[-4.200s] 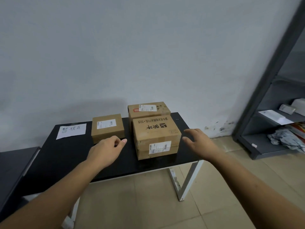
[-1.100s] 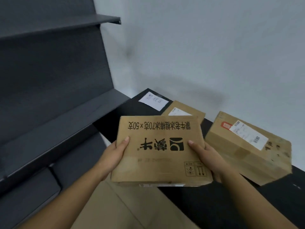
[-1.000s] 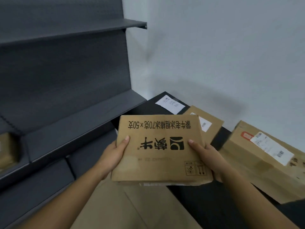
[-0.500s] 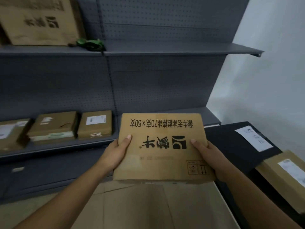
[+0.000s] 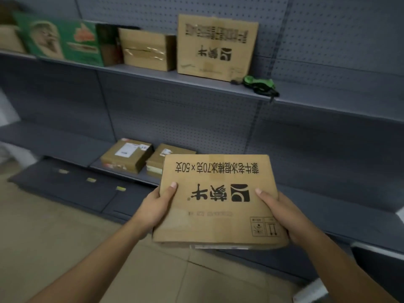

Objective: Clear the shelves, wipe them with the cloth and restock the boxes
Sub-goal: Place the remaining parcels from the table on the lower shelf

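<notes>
Cardboard box (image 5: 218, 200) gripped at both side edges by left hand (image 5: 156, 207) and right hand (image 5: 284, 215)

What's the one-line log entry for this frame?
phase: restock | held: brown printed cardboard box | left hand: grips left edge | right hand: grips right edge | facing: grey metal shelving | placed: not yet

- A single head-worn view looks forward and down, tilted, so the shelf unit (image 5: 196, 119) slants across the frame.
- It faces the unit's pegboard back from close by; the floor (image 5: 54, 248) fills the lower left.
- Nearest the lens, low centre: left hand (image 5: 156, 209) and right hand (image 5: 284, 213) holding the carton (image 5: 218, 204), forearms entering from below.
</notes>
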A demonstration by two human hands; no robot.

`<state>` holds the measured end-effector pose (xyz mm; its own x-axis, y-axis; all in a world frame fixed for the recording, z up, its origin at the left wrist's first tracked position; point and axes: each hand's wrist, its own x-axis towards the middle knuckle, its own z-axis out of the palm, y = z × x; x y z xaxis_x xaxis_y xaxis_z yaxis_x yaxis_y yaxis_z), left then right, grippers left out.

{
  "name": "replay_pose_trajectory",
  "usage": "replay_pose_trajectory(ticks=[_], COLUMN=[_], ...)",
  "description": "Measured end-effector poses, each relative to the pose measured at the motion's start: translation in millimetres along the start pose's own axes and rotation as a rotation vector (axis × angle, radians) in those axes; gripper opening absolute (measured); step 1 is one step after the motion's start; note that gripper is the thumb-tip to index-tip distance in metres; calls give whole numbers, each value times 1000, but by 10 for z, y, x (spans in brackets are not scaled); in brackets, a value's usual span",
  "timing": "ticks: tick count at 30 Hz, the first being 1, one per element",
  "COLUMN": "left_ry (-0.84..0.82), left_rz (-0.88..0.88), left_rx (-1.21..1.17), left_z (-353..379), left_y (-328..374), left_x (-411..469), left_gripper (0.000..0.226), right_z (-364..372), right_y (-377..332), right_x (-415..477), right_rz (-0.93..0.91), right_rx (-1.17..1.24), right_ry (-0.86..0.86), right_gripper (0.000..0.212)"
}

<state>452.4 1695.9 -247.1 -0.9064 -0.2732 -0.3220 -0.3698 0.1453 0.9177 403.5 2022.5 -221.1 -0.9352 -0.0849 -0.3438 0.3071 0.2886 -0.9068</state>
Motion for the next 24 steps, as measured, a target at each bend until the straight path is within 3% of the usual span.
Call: replay_pose_trajectory(ticks=[7,12,24], left_ry=[236,384,671], left_rz=[-34,-43,-118], left_rx=[-80,-150,-222], left_z=[-733,-1154,-2307], left_y=[-111,-184,-522], left_x=[219,239,103], left_gripper=[77,59,60], right_z=[813,1417,3093], right_y=[-582,-941,-1531], right_x=[857,1304,1681], right_rz=[-87,-137,-223], right_rx=[-86,-168,-259], right_ry=[-199,-347,-662], right_gripper=[41,33,34])
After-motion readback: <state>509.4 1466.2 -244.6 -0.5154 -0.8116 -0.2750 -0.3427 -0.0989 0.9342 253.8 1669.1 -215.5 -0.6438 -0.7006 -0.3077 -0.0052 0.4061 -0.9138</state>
